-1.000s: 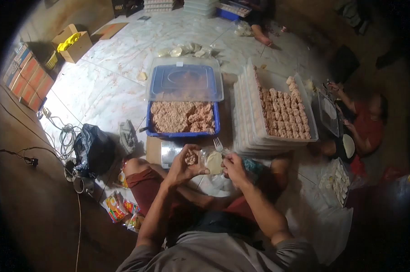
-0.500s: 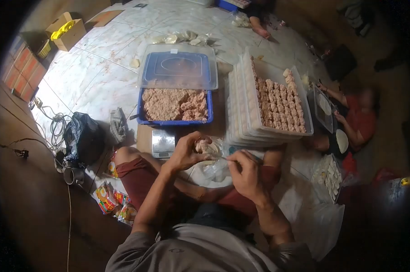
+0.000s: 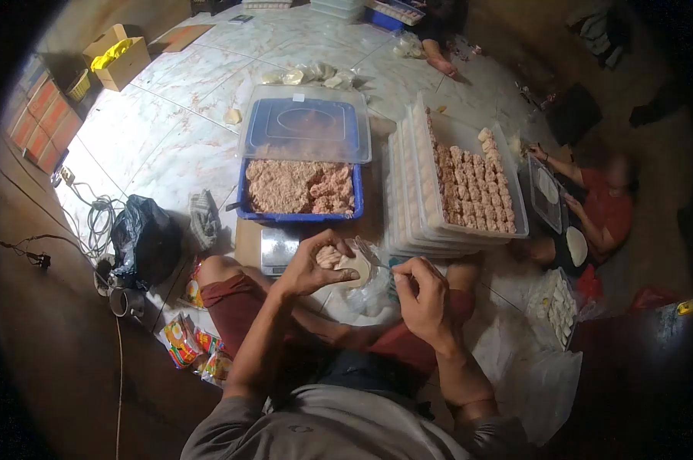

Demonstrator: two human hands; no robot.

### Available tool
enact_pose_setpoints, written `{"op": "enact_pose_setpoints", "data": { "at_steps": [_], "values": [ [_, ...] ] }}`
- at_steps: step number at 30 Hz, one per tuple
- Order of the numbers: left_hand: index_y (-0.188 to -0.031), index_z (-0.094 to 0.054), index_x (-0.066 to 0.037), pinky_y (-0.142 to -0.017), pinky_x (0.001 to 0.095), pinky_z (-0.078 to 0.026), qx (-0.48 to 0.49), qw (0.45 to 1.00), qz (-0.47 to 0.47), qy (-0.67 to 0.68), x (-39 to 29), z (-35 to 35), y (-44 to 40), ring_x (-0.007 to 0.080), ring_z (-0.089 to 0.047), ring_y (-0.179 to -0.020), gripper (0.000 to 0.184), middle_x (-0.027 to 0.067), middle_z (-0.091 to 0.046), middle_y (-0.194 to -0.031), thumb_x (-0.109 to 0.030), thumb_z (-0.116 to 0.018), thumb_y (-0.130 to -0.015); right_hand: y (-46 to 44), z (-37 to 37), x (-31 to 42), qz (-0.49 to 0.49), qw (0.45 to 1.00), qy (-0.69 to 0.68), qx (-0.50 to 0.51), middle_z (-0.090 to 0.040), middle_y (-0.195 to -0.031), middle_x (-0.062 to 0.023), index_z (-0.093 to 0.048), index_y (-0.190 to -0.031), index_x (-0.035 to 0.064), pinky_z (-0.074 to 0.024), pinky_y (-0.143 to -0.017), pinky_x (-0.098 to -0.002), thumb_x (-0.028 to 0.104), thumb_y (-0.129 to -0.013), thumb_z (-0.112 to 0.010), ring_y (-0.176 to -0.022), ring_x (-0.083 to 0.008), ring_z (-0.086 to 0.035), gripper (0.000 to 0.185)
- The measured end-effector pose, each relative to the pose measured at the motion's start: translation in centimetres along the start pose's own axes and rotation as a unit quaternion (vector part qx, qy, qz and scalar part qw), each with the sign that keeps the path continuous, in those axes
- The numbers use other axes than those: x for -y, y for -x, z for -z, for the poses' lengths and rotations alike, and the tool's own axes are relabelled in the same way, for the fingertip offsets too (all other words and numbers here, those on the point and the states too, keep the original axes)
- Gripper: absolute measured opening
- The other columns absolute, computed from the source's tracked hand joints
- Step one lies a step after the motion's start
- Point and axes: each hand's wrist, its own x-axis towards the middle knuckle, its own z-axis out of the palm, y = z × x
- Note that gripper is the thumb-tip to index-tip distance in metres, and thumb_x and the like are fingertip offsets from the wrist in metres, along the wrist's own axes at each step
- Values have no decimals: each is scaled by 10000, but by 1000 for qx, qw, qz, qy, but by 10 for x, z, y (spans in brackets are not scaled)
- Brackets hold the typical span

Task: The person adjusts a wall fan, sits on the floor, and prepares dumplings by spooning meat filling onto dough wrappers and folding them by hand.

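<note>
My left hand (image 3: 312, 267) curls around a lump of pinkish meat mix (image 3: 331, 257), with a pale round dough sheet (image 3: 356, 270) against it near the thumb. My right hand (image 3: 423, 297) pinches a fork (image 3: 377, 256), its tines pointing left just above the dough. Below both lies a clear plastic bag (image 3: 362, 300). Ahead stands a blue tub (image 3: 243, 208) of meat mix (image 3: 289, 186), partly covered by a clear lid (image 3: 253, 138).
Stacked clear trays (image 3: 408, 222) at the right hold rows of meat-topped pieces (image 3: 473, 188). A scale (image 3: 279, 251), a black bag (image 3: 145, 239) and snack packets (image 3: 181, 343) lie at the left. A co-worker (image 3: 603, 203) sits at the right, near a tray of pale pieces (image 3: 561, 310).
The dough sheet has moved from between my hands to beside the meat in my left hand. My right hand has shifted right and lower, with the fork now in it.
</note>
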Motion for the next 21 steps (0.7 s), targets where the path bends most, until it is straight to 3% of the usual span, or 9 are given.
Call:
{"op": "enact_pose_setpoints", "data": {
  "at_steps": [5,6,9,10,11,13,15,18,21],
  "values": [
    [-917,-609,0,-700,288,-491,-52,987,-29,-150,-1,-8,-3,108,-553,-757,289,40,-631,-803,-63,-827,-738,-3,-19,-8,51,995,59,60,-633,-830,-162,-601,-926,-35,-499,-691,-380,-7,-885,-571,-767,-305,-642,59],
    [-936,-615,3,-690,290,-494,-57,997,-37,26,-22,-10,7,119,-565,-743,301,63,-638,-808,-39,-814,-714,-1,-14,-4,14,999,13,29,-627,-832,-176,-597,-917,-34,-495,-691,-393,1,-880,-577,-771,-337,-633,55],
    [-975,-592,11,-726,277,-478,-11,998,62,-6,-17,-4,8,96,-531,-853,360,29,-610,-891,15,-818,-696,2,-17,-6,-2,1000,-15,-20,-611,-831,-182,-594,-911,-32,-486,-683,-393,7,-873,-587,-765,-348,-619,55],
    [-951,-590,-8,-715,253,-468,-6,982,-14,-187,-9,-5,1,85,-529,-825,307,17,-612,-886,-24,-816,-744,2,-26,-10,-4,1000,1,24,-608,-859,-193,-594,-927,-28,-488,-708,-414,19,-885,-577,-798,-371,-616,65],
    [-951,-590,-8,-715,253,-468,-3,982,-13,-187,-3,-8,3,85,-529,-825,307,17,-612,-886,-24,-816,-744,2,-31,-10,-2,998,16,66,-606,-886,-204,-593,-943,-23,-489,-734,-435,32,-898,-566,-832,-394,-613,76],
    [-904,-589,-14,-692,260,-463,-39,997,-66,-22,-3,-7,0,81,-520,-772,277,16,-621,-830,-55,-819,-754,0,-21,-4,-4,998,13,62,-608,-890,-206,-596,-939,-19,-489,-737,-438,37,-899,-564,-840,-401,-612,76],
    [-888,-598,-5,-678,268,-467,-44,998,-21,45,-7,-5,3,88,-525,-759,279,23,-628,-810,-82,-826,-746,5,-15,1,-35,999,-19,-1,-613,-909,-215,-599,-941,-16,-487,-750,-451,50,-895,-560,-861,-419,-608,90],
    [-901,-622,-30,-676,334,-504,-56,977,-25,-205,1,-10,-6,233,-637,-700,270,139,-656,-781,-124,-809,-730,9,-23,-9,-17,999,7,41,-615,-913,-209,-601,-941,-13,-489,-763,-442,51,-895,-564,-887,-408,-612,87],
    [-899,-622,-22,-672,341,-503,-80,990,-23,-117,19,-7,-3,273,-636,-688,277,137,-665,-783,-121,-811,-722,-4,-25,-11,4,999,18,44,-614,-916,-212,-600,-943,-15,-489,-764,-446,47,-896,-561,-889,-408,-611,87]
  ]
}}
